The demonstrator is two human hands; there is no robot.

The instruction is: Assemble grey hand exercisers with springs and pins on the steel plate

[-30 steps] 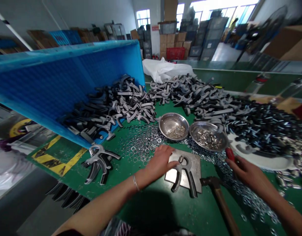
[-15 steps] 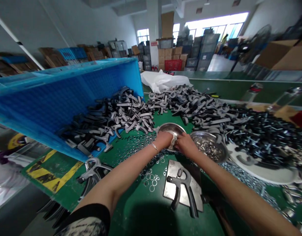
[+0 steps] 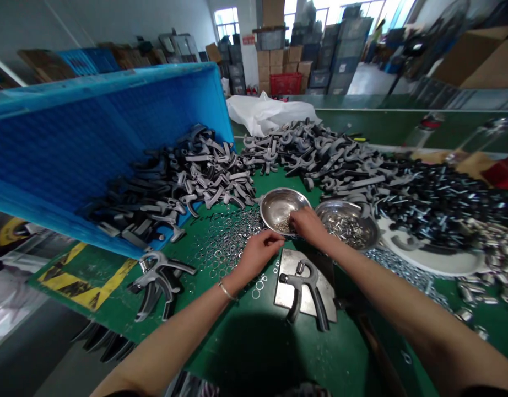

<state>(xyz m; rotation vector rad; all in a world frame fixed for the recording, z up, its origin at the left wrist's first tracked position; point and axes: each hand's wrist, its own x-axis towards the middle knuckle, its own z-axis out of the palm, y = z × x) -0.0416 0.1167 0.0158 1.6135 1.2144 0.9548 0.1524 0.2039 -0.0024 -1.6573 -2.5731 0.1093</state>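
My right hand (image 3: 309,225) reaches into a round steel bowl (image 3: 279,205), its curled fingertips among tiny metal parts (image 3: 284,224) at the near side. Just outside the bowl's near rim is my left hand (image 3: 260,252), thumb and fingers pinched together; whatever they hold is too small to make out. Below both hands a grey and black hand grip strengthener (image 3: 307,286) with a spring lies on a flat metal plate (image 3: 287,259). A second steel bowl (image 3: 372,234), holding small metal cylinders (image 3: 345,229), stands to the right of the first.
Loose metal rings (image 3: 233,237) lie left of the bowls. A blue crate (image 3: 125,110) on its side spills grey handles (image 3: 212,176). More handles (image 3: 320,149) and black knobs with bolts (image 3: 439,198) are heaped behind and right. Assembled hand grips (image 3: 158,281) sit at the left edge.
My left hand has come out of the bowl toward me and to the left. My right hand stays at the bowl. The camera view has tilted down.
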